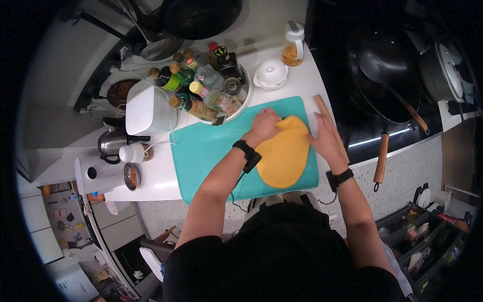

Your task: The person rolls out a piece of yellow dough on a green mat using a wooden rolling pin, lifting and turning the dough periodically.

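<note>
A flat sheet of yellow dough (285, 158) lies on a teal mat (215, 162) on the white counter. At the sheet's upper left edge, my left hand (266, 124) has its fingers curled around a bit of dough, which is bunched and folded there. My right hand (327, 139) is beside the right edge of the dough, fingers apart, its thumb at or very close to that edge. Just beyond the right hand, a wooden rolling pin (327, 111) rests along the counter's right side, partly hidden by the hand.
Behind the mat stand a round white tray (247, 100) of bottles, a white lidded pot (271, 73) and an oil jug (293, 45). On the right, a wok (388, 83) sits on the black cooktop. A metal bowl (131, 176) and a kettle (112, 141) are left.
</note>
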`<control>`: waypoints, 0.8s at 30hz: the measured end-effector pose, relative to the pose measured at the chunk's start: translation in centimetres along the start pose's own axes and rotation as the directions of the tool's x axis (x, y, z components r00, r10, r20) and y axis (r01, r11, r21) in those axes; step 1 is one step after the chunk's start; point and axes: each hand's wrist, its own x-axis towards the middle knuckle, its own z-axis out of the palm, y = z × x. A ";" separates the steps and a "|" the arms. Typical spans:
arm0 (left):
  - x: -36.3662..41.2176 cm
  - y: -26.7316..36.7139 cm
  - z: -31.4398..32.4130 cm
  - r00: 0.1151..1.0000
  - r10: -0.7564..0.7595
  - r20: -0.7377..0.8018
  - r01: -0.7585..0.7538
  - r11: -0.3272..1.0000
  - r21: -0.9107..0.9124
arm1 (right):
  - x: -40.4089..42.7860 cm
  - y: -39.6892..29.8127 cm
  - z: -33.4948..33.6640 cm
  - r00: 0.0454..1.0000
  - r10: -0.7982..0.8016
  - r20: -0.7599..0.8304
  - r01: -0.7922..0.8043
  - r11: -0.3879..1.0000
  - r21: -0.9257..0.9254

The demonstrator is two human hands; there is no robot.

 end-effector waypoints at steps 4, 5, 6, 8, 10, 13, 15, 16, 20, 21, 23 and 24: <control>-4.3 3.0 -2.0 0.992 0.126 0.002 -0.125 0.991 -0.035 | 2.3 -2.2 0.8 0.887 -0.383 0.259 0.375 0.923 0.082; -5.6 3.4 -2.1 0.992 0.122 -0.002 -0.122 0.992 -0.033 | 2.1 -2.5 0.6 0.885 -0.388 0.258 0.379 0.921 0.083; -7.5 3.5 -2.2 0.976 0.200 -0.090 -0.206 0.976 -0.066 | 1.3 -3.3 0.0 0.831 -0.361 0.423 0.382 0.923 0.037; -10.5 4.4 -3.4 0.955 0.253 -0.155 -0.277 0.948 -0.158 | -1.0 -5.1 -2.3 0.792 -0.393 0.467 0.430 0.902 0.031; -12.9 2.6 -2.0 0.960 0.244 -0.137 -0.259 0.960 -0.102 | -3.9 -6.6 -3.8 0.772 -0.402 0.492 0.449 0.893 0.026; -15.6 2.5 -2.5 0.975 0.210 -0.069 -0.215 0.974 -0.070 | -6.8 -8.2 -6.2 0.755 -0.406 0.516 0.439 0.896 0.064; -17.2 4.0 -5.8 0.984 0.178 -0.025 -0.180 0.979 -0.092 | -7.4 -9.6 -8.7 0.751 -0.410 0.517 0.418 0.902 0.108; -17.6 5.1 -8.4 0.987 0.150 0.060 -0.137 0.975 -0.176 | -7.1 -10.3 -10.4 0.744 -0.358 0.565 0.345 0.929 0.135; -17.7 7.6 -16.0 0.986 0.167 -0.012 -0.163 0.944 -0.288 | -4.6 -13.6 -16.0 0.800 -0.355 0.483 0.274 0.933 0.233; -17.5 8.2 -17.8 0.985 0.171 -0.012 -0.167 0.943 -0.289 | -4.1 -14.3 -16.9 0.836 -0.386 0.390 0.300 0.917 0.263; -17.1 9.2 -20.4 0.967 0.165 -0.197 -0.200 0.964 -0.175 | -3.2 -16.2 -18.6 0.883 -0.384 0.268 0.332 0.917 0.221; -17.5 9.7 -21.0 0.966 0.165 -0.200 -0.201 0.965 -0.171 | -3.1 -16.7 -19.0 0.903 -0.360 0.233 0.325 0.929 0.174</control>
